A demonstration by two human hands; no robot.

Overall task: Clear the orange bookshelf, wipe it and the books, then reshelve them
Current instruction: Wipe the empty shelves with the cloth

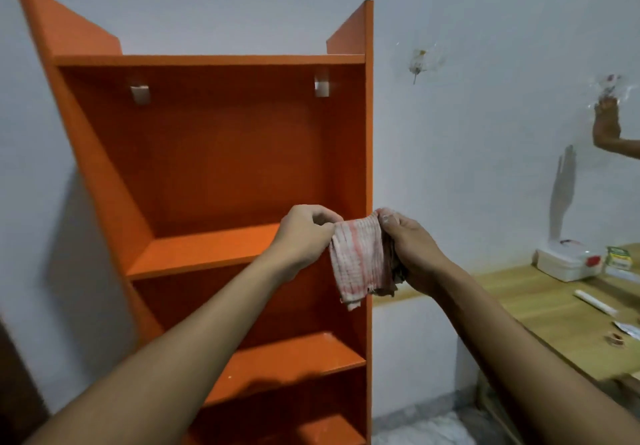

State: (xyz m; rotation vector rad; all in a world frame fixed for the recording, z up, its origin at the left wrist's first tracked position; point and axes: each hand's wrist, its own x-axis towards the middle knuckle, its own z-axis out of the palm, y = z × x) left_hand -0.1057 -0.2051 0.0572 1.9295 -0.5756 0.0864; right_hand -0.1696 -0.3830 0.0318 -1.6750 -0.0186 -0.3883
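Both hands pinch the cloth: left hand [304, 233], right hand [412, 254]. Cloth [358, 259] looks limp, light; bunch it to wipe the bookshelf [214, 174].

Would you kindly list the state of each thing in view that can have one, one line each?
orange bookshelf: upright against the wall, visible shelves bare of books
cloth: partly bunched, hanging between both hands
left hand: pinches the cloth's left edge
right hand: grips the cloth's bunched right side
white box: lid on, resting on the wooden table
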